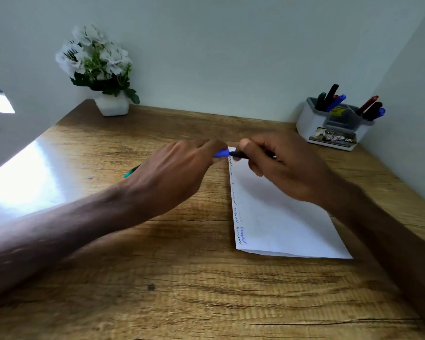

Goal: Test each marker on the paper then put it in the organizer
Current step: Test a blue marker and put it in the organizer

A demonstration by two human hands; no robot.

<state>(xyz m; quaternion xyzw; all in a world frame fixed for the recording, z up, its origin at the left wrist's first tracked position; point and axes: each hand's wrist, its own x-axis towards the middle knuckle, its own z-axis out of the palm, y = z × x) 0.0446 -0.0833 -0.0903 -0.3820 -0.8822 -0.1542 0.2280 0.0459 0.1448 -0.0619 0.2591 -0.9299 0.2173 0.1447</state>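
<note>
My left hand (174, 168) pinches the blue cap (221, 153) of a marker. My right hand (277, 165) grips that marker's black barrel (239, 155). Cap and barrel meet above the far left corner of the white paper (280, 224); I cannot tell whether the cap is on or off. Several scribbles, one blue, run along the paper's left edge. A green marker (131, 171) lies on the desk, mostly hidden behind my left wrist. The grey organizer (334, 123) stands at the back right and holds several markers.
A white pot of white flowers (101, 69) stands at the back left corner of the wooden desk (182, 278). Walls close the desk on the back and right. Bright glare lies on the desk's left side.
</note>
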